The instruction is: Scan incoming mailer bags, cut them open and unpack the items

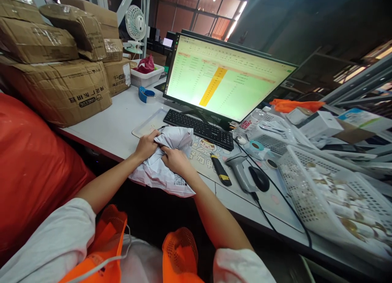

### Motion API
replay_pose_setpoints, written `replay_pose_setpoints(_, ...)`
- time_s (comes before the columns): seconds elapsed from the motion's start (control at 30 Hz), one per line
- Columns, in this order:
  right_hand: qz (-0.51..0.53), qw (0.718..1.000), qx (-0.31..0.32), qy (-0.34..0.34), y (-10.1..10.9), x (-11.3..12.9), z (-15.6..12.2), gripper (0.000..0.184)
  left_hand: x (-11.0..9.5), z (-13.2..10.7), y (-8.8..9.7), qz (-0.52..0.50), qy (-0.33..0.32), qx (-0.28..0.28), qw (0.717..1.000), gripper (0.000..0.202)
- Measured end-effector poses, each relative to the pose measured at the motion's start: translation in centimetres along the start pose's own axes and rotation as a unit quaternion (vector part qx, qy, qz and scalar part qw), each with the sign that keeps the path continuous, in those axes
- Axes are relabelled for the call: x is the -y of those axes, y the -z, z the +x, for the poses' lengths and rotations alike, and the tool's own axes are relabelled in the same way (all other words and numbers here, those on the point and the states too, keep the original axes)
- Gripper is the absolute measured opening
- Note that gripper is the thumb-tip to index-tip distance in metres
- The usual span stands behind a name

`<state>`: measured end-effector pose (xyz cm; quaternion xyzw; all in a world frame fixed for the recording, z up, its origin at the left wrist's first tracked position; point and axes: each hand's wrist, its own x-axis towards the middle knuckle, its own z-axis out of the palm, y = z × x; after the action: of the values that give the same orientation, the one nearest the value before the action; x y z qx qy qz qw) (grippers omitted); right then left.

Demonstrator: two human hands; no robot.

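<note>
A crumpled white plastic mailer bag (171,168) with a printed code label lies at the desk's front edge, hanging slightly over it. My left hand (146,145) grips the bag's upper left part, fingers curled into the plastic. My right hand (174,159) pinches the bag near its middle, fingers closed on a fold. Both hands are close together, just in front of the black keyboard (199,128).
A monitor (225,81) showing a spreadsheet stands behind the keyboard. A black-and-yellow utility knife (221,169), barcode scanner (240,172) and mouse (259,178) lie right of the bag. White baskets (333,197) crowd the right. Cardboard boxes (58,87) stack at left, with a large orange sack (30,164) beside me.
</note>
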<state>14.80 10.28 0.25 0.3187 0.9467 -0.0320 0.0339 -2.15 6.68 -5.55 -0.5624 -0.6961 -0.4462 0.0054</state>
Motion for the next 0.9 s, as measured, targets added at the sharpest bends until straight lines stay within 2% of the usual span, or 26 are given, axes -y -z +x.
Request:
replay_pose_setpoints(0.13, 0.004, 1.000, -0.020, -0.023, -1.1, 0.3, -0.6, 0.042, 0.0, 0.1, 0.0, -0.027, 0.011, -0.020, 0.999, 0.019)
replay_pose_setpoints(0.3, 0.007, 0.998, -0.040, -0.051, -2.1, 0.7, -1.5, 0.050, -0.4, 0.3, -0.3, -0.050, 0.008, -0.015, 0.999, 0.018)
replay_pose_setpoints(0.53, -0.036, 0.996, -0.039, -0.074, -1.9, 1.6, -0.5, 0.046, -0.2, 1.6, -0.9, -0.100, 0.091, -0.018, 0.991, 0.015)
replay_pose_setpoints(0.7, -0.051, 0.995, -0.029, -0.085, -1.5, 1.9, 0.2, 0.037, 0.4, 2.0, -1.6, -0.100, 0.111, -0.036, 0.988, 0.017)
replay_pose_setpoints(0.9, -0.011, 0.996, -0.061, -0.069, -1.9, 1.7, 0.0, 0.032, 0.5, 2.0, -1.6, -0.083, 0.114, -0.035, 0.989, 0.021)
